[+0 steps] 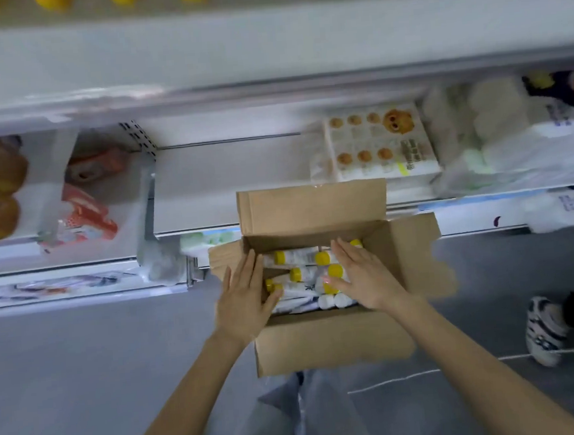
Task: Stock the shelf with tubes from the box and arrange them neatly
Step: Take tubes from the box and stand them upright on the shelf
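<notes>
Both hands are down in the open brown cardboard box [329, 337], which sits just before the front edge of the white metal shelf [234, 173]. The white plastic tubes with yellow caps [299, 254] lie jumbled inside the box, none on the shelf yet.

The left hand [242, 299] lies along the box's left wall with its fingers straight and together and its thumb just beside a yellow cap. It grips nothing that I can see. The right hand [369, 279] is spread palm-down over the tubes by the right wall, fingers straight. Whether it is touching them or just above them, I cannot tell.

This looks like the picking step, barely begun. The next move calls for curling the fingers round a tube or a few, lifting them clear of the flaps, and carrying them to the bare shelf board left of the white pack printed with biscuits [375, 141].

The tubes under the right palm and the box bottom are hidden. The labels are too blurred to read, and the shelf's far corners smear out.
</notes>
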Motion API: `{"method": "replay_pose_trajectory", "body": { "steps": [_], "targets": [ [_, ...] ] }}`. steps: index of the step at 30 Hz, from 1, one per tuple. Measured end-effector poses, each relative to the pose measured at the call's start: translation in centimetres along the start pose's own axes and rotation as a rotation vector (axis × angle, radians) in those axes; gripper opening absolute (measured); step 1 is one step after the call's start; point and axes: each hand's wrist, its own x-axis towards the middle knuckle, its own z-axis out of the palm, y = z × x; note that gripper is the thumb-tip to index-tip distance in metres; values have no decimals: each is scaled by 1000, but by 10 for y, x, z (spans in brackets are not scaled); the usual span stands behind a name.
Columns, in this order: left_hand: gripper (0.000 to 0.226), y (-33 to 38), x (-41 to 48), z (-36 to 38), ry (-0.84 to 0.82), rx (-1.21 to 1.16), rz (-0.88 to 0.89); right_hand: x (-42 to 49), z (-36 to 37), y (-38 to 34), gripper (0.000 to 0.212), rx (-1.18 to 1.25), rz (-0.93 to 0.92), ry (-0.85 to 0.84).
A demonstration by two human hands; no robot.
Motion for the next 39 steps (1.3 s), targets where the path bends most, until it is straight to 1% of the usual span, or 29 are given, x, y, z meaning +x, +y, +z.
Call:
{"method": "replay_pose_trajectory", "body": {
  "steps": [2, 5, 7, 12, 17, 20, 25, 31, 33, 36, 39],
  "targets": [
    [90, -6, -2, 23, -19, 7, -4, 7, 22, 10, 84, 8, 21, -35],
    [81, -14, 1, 49, -15, 5, -9, 20, 51, 28, 78, 56, 68, -96],
    [77, -18, 6, 65, 4, -3, -14, 29, 67, 41, 78, 86, 93, -118],
    [75, -31, 30, 96, 82, 34, -20, 58, 104, 74, 79, 185, 128, -145],
    [75, -32, 45, 111, 169, 43, -28, 103, 120, 91, 74, 225, 114, -122],
    [74, -33, 44, 118, 218, -2, -34, 132, 126, 97, 69, 225, 70, -71],
    [74, -34, 45, 121, 240, -89, -43, 162, 134, 101, 61, 184, 19, -42],
    [72, -34, 46, 124, 268, -118, -14, 176, 140, 104, 52, 199, -69, 13],
    [72, -34, 46, 124, 273, -117, -6, 176, 138, 103, 51, 181, -75, 27],
    [72, -35, 46, 124, 270, -105, -1, 172, 135, 102, 51, 91, -128, 41],
    [71, -35, 45, 124, 266, -93, 1, 161, 127, 95, 51, 126, -161, 92]
  ]
}}
